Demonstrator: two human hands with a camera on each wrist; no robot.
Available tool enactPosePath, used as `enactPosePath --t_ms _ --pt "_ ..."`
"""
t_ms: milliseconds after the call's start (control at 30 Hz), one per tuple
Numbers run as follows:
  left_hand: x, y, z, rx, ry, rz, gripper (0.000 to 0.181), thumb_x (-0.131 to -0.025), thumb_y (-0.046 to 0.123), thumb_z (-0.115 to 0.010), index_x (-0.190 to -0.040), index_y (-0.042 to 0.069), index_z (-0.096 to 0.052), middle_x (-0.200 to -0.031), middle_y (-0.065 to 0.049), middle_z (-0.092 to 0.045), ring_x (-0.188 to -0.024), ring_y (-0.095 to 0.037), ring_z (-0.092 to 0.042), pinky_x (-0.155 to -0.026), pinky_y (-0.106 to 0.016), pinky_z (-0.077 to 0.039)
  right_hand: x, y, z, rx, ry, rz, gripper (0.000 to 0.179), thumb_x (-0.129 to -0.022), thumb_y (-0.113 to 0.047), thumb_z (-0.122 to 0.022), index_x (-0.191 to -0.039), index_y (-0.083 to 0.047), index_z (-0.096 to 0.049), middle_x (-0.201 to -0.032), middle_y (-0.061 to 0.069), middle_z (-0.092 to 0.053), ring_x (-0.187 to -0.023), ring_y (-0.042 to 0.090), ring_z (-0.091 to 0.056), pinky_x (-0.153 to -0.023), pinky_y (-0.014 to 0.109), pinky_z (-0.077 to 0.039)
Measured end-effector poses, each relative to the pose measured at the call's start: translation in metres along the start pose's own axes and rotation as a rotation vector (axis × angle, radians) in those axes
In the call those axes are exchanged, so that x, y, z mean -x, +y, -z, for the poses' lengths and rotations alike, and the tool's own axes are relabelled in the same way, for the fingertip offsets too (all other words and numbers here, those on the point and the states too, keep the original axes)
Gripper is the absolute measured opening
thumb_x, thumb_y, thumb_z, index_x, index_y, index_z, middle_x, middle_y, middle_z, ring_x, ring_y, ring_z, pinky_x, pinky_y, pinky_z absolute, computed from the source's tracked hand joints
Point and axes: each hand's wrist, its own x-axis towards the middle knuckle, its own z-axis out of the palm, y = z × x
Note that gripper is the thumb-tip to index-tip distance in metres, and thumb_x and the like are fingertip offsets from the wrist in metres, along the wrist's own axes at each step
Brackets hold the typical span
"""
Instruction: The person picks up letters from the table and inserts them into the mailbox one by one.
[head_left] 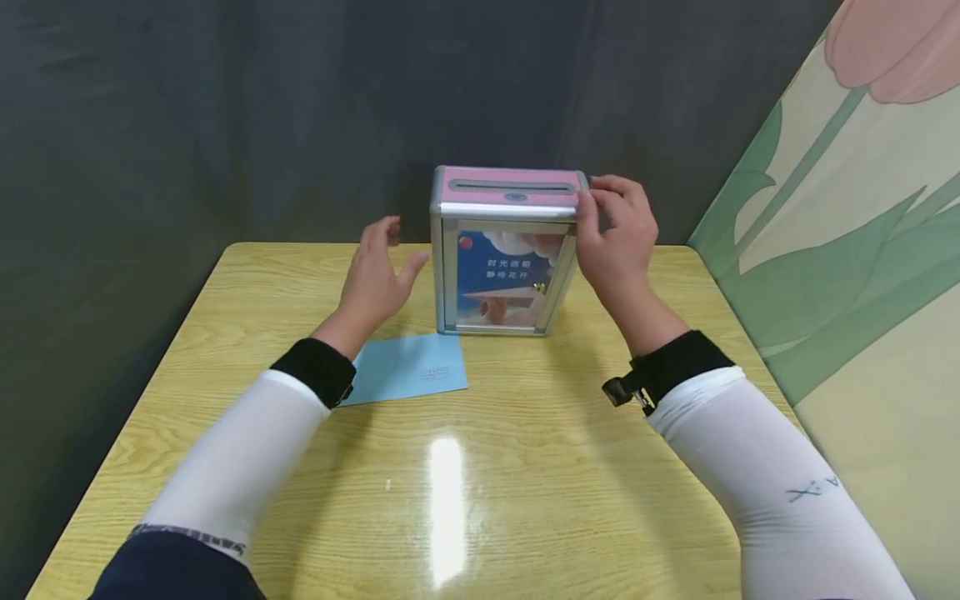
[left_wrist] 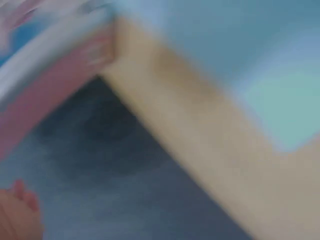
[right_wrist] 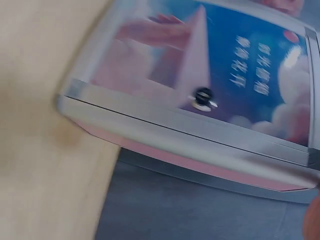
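A letter box stands upright at the far side of the table, with a pink top, silver frame and slot on top. Its front panel carries a picture, white characters and a small lock. My right hand holds the box's upper right corner, thumb at the front and fingers over the top edge. To the left of the box, apart from it, my left hand hovers with fingers loosely bent and nothing in it. A light blue envelope lies in front of the box, partly behind the left wrist. The left wrist view is blurred.
The wood-patterned table ends at a dark curtain behind the box. A wall with a tulip print borders the right side. A tiny white scrap lies near the table's middle.
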Motion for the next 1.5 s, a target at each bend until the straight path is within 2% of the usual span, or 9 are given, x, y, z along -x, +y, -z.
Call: enactPosePath --t_ms 100,267,533,767,900,1067,1200,1367,1500 --pt "0.019 -0.036 -0.013 -0.088 -0.199 0.075 0.067 -0.08 0.052 -0.049 -0.131 0.012 -0.03 -0.124 -0.007 -0.035 -0.11 -0.023 -0.037 -0.089 -0.04 -0.033 0.022 0.01 0.003 -0.061 0.165 0.05 0.029 -0.085 -0.024 -0.052 -0.08 0.001 -0.065 -0.093 0.003 -0.056 -0.088 0.013 -0.05 -0.073 0.029 -0.04" --pt "0.046 -0.071 -0.023 -0.321 -0.564 0.114 0.06 -0.076 0.047 -0.059 -0.116 0.004 -0.046 -0.115 -0.017 -0.039 -0.105 -0.034 -0.035 -0.084 -0.047 -0.033 0.062 0.021 0.0 -0.071 0.045 -0.031 0.026 -0.085 -0.022 -0.053 -0.076 -0.001 -0.066 -0.086 0.005 -0.057 -0.077 0.017 -0.051 -0.067 0.031 -0.039" --pt "0.069 -0.075 -0.018 -0.306 -0.695 0.117 0.032 -0.081 0.035 -0.059 -0.094 0.007 -0.052 -0.095 -0.011 -0.047 -0.083 -0.026 -0.044 -0.068 -0.04 -0.037 0.116 0.031 -0.011 -0.067 -0.281 -0.073 0.022 -0.085 -0.024 -0.053 -0.075 -0.008 -0.064 -0.083 0.0 -0.055 -0.071 0.012 -0.051 -0.059 0.029 -0.042" --pt "0.087 -0.065 -0.019 -0.053 -0.65 0.039 0.015 -0.086 0.024 -0.054 -0.085 0.013 -0.045 -0.077 -0.003 -0.046 -0.067 -0.017 -0.041 -0.059 -0.03 -0.033 0.145 0.03 -0.022 -0.084 -0.869 -0.351 0.041 -0.084 -0.048 -0.045 -0.106 -0.016 -0.058 -0.089 -0.002 -0.056 -0.076 0.014 -0.053 -0.063 0.031 -0.043" --pt "0.09 -0.052 -0.024 0.044 -0.605 0.023 0.015 -0.085 0.026 -0.055 -0.086 0.015 -0.046 -0.079 -0.002 -0.047 -0.067 -0.017 -0.042 -0.058 -0.03 -0.035 0.162 0.022 -0.03 -0.258 -1.061 -0.526 0.05 -0.081 -0.047 -0.051 -0.119 -0.014 -0.049 -0.094 0.003 -0.057 -0.076 0.017 -0.058 -0.063 0.033 -0.047" --pt "0.091 -0.035 -0.031 0.087 -0.574 0.006 0.014 -0.084 0.028 -0.057 -0.09 0.017 -0.049 -0.083 0.0 -0.05 -0.072 -0.017 -0.045 -0.061 -0.031 -0.037 0.173 0.01 -0.033 -0.571 -1.05 -0.785 0.027 -0.083 -0.02 -0.058 -0.103 -0.002 -0.054 -0.084 0.011 -0.059 -0.07 0.021 -0.057 -0.062 0.038 -0.048" --pt "0.1 -0.018 -0.034 -0.016 -0.46 -0.074 0.03 -0.082 0.039 -0.055 -0.105 0.02 -0.051 -0.103 0.002 -0.049 -0.094 -0.016 -0.046 -0.079 -0.035 -0.037 0.166 0.002 -0.026 -0.683 -1.014 -0.896 0.018 -0.085 -0.01 -0.054 -0.094 0.006 -0.051 -0.078 0.012 -0.051 -0.066 0.022 -0.048 -0.062 0.04 -0.046" --pt "0.122 0.013 -0.033 -0.223 -0.355 -0.363 0.065 -0.072 0.065 -0.047 -0.124 0.025 -0.043 -0.123 0.003 -0.038 -0.115 -0.018 -0.03 -0.095 -0.042 -0.021 0.149 0.003 -0.015 -0.839 -0.958 -0.983 0.019 -0.086 -0.011 -0.053 -0.093 0.005 -0.045 -0.075 0.009 -0.043 -0.06 0.018 -0.042 -0.056 0.03 -0.042" --pt "0.132 0.029 -0.031 -0.32 -0.258 -0.609 0.051 -0.079 0.048 -0.054 -0.121 0.018 -0.048 -0.115 0.0 -0.046 -0.105 -0.018 -0.041 -0.088 -0.037 -0.031 0.135 -0.001 -0.005 -0.91 -0.939 -0.975 0.021 -0.085 -0.013 -0.055 -0.092 0.003 -0.044 -0.073 0.008 -0.044 -0.058 0.015 -0.044 -0.055 0.028 -0.045"
